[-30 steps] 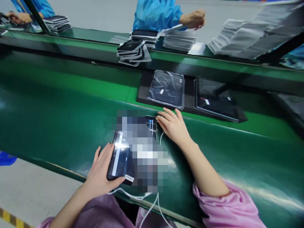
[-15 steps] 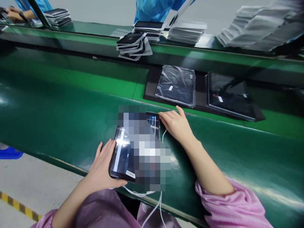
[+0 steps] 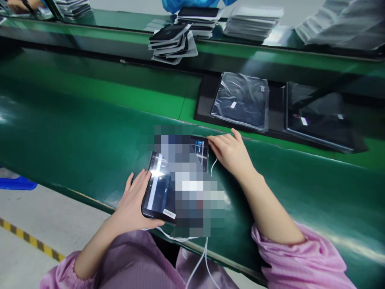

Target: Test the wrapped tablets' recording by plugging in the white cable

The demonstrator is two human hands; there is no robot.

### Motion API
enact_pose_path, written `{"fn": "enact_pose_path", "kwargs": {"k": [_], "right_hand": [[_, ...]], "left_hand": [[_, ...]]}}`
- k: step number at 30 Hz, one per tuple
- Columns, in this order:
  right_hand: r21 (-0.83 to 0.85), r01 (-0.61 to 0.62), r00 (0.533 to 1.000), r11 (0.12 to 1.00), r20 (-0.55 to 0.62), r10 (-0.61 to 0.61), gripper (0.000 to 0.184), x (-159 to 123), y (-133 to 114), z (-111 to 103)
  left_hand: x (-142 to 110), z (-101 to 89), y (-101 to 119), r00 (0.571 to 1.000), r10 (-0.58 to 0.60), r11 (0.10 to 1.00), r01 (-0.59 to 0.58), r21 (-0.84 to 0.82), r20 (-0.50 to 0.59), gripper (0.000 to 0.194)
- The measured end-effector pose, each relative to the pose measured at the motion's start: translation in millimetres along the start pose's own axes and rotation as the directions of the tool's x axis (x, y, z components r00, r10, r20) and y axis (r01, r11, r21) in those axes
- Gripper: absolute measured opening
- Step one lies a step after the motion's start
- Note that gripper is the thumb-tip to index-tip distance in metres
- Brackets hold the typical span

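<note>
My left hand (image 3: 132, 206) grips the left edge of a black tablet (image 3: 156, 192) lying on the green bench, thumb along its near edge. Its screen is lit with a pale band, and a small white label sits at the near edge. Beyond it to the right shows the corner of another lit screen (image 3: 201, 150) with blue lines, seemingly a second tablet. My right hand (image 3: 230, 154) is closed at that corner, fingers together on its edge. A white cable (image 3: 213, 166) runs beside it. A blurred patch hides the middle, so how the two screens meet cannot be seen.
Two dark tablets, one in clear film (image 3: 242, 102) and one to its right (image 3: 319, 116), lie on a black strip behind. Stacked devices (image 3: 173, 44) and white sheets (image 3: 254, 24) stand on the rear ledge. White cables (image 3: 198, 265) hang over the near bench edge.
The view has shifted, so the rear tablets and stacks appear farther right and higher. Both hands stay on the screens with little visible movement.
</note>
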State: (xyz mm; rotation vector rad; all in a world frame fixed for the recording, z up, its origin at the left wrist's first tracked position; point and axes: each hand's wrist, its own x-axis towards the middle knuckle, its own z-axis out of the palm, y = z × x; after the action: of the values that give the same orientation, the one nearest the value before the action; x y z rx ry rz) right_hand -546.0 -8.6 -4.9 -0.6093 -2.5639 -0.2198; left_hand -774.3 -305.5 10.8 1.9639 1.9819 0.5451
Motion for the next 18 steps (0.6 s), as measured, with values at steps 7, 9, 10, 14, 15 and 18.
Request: {"fn": "enact_pose_path", "kwargs": {"k": [7,9,10,14,15,18], "right_hand": [[0.059,-0.03,1.0,0.998,0.011,0.03,0.033,0.8,0.4,0.8],[0.117,-0.045,0.999,0.992,0.035,0.042,0.034,1.2,0.9,1.0],[0.139,-0.054,0.998,0.989,0.05,0.047,0.035,1.3,1.1,0.9],[0.172,-0.073,0.995,0.982,0.08,0.06,0.035,1.3,0.6,0.1],[0.181,-0.076,0.994,0.98,0.085,0.062,0.036,1.3,0.3,0.0],[0.21,-0.09,0.993,0.974,0.1,0.07,0.036,2.5,-0.1,0.6]], "left_hand": [[-2.2,3.4,0.3,0.999,0.011,0.999,-0.009,0.041,-0.049,0.145],[-2.6,3.6,0.1,0.999,0.004,0.999,-0.002,0.049,-0.046,0.145],[-2.8,3.6,-0.1,0.999,-0.001,0.999,0.003,0.051,-0.041,0.145],[-4.0,4.4,-1.3,0.999,-0.009,0.998,0.011,0.06,-0.034,0.139],[-4.3,4.6,-1.6,0.999,-0.006,0.998,0.009,0.066,-0.041,0.138],[-4.9,5.0,-2.8,0.998,0.013,0.996,-0.007,0.086,-0.069,0.136]]}}
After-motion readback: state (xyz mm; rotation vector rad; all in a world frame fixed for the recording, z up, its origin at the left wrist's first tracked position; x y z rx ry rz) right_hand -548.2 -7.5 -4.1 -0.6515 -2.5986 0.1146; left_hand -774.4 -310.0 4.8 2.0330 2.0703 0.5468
